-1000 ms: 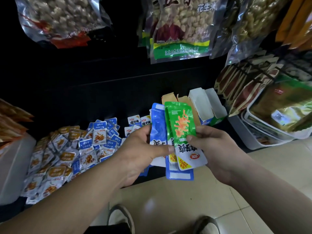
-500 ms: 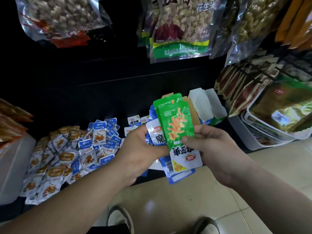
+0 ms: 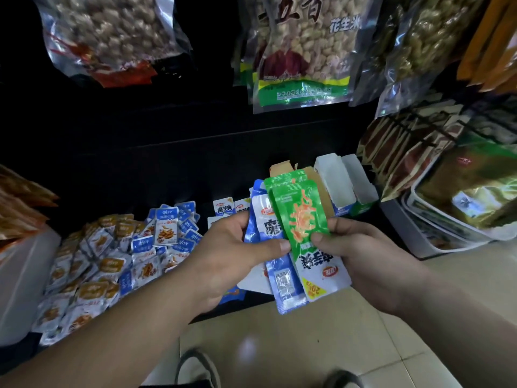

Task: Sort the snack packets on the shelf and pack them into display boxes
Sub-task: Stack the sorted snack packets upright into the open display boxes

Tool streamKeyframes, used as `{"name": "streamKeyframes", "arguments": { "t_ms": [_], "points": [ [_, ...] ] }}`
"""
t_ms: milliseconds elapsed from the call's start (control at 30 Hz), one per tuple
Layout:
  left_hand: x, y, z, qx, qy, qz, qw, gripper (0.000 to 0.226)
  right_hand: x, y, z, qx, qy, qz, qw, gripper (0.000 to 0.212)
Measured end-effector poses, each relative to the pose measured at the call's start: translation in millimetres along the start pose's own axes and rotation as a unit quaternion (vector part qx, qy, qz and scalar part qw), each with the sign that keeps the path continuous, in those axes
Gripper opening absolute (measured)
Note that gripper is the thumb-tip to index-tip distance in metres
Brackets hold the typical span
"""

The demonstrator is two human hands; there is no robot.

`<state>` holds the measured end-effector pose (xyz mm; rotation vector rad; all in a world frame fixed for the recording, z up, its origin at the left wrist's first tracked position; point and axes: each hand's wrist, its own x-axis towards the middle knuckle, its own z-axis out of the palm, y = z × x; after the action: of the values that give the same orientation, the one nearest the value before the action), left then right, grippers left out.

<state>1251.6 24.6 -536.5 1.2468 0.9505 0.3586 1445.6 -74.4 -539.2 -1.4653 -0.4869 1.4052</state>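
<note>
Two hands hold a bunch of snack packets (image 3: pixel 288 278).
The left hand (image 3: pixel 232 253) pinches the blue packets (image 3: pixel 267 228); the right hand (image 3: pixel 363 256) pinches the green packet (image 3: pixel 300 217) on top.

I see a fan of long packets in mid-view. On top is a green packet (image 3: pixel 300 219) printed with orange strips, its white lower end carrying a yellow tag and its top leaning toward eleven o'clock. My right hand (image 3: pixel 363 256) pinches it. Behind it, the blue packets (image 3: pixel 279 273) point to six o'clock, gripped by my left hand (image 3: pixel 237 256). At nine o'clock, a loose heap of small packets (image 3: pixel 112 261), blue and gold, lies on the shelf. At one o'clock stand open display boxes (image 3: pixel 338 183), white inside.
</note>
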Motion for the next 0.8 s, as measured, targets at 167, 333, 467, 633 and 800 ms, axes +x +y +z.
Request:
{"name": "streamKeyframes", "arguments": {
  "t_ms": [167, 333, 467, 633, 800],
  "points": [
    [1.3, -0.9, -3.9, 0.019, -0.011, -0.009, 1.0, 0.038, 8.1, 5.5, -2.9, -0.063, 0.078, -0.047, 0.994, 0.045],
    [2.5, 3.2, -19.0, 0.118, -0.003, 0.003, 0.993, 0.06, 5.3, -0.3, -12.0, -0.054, 0.111, -0.077, 0.989, 0.009],
    [3.3, 12.1, -37.3, 0.202, 0.063, 0.029, 0.977, 0.045, 1.6, -3.8, -11.3, -0.119, 0.102, -0.092, 0.983, 0.014],
    [2.3, 19.1, -47.5, 0.215, 0.064, 0.066, 0.972, 0.014, -3.8, -7.3, -6.5, -0.177, 0.073, -0.115, 0.975, 0.012],
    [2.0, 19.4, -48.1, 0.187, 0.027, 0.055, 0.98, 0.009, -5.5, -8.4, -2.3, -0.171, 0.043, -0.138, 0.975, 0.013]
  ]
}}
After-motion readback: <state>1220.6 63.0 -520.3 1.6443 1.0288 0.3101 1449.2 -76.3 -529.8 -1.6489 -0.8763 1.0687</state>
